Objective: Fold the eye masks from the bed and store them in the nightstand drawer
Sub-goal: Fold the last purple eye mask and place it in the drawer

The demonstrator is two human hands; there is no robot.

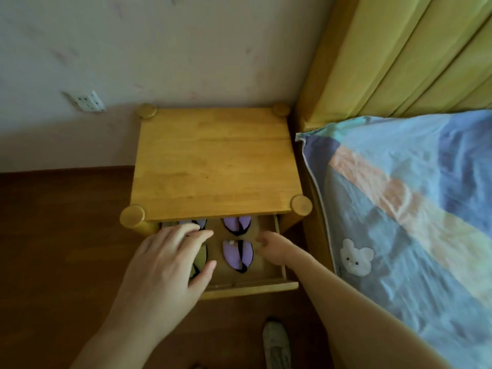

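Note:
The wooden nightstand (pixel 213 161) has its drawer (pixel 269 282) pulled out. Inside lie several folded eye masks: a purple one (pixel 237 253) front centre, another purple one (pixel 237 224) behind it, a third (pixel 200 223) half under the top at back left, and a yellow-green one (pixel 201 258) mostly hidden beneath my left hand (pixel 170 265). That hand hovers over the drawer's left side with fingers spread and straight. My right hand (pixel 274 249) is inside the drawer's right side, fingers loosely curled, holding nothing, just right of the front purple mask.
The bed (pixel 412 209) with a blue, orange and yellow striped sheet lies to the right, its yellow padded headboard (pixel 399 57) behind. A wall socket (pixel 89 101) sits at the left. Brown wooden floor surrounds the nightstand; a shoe (pixel 275 342) is below the drawer.

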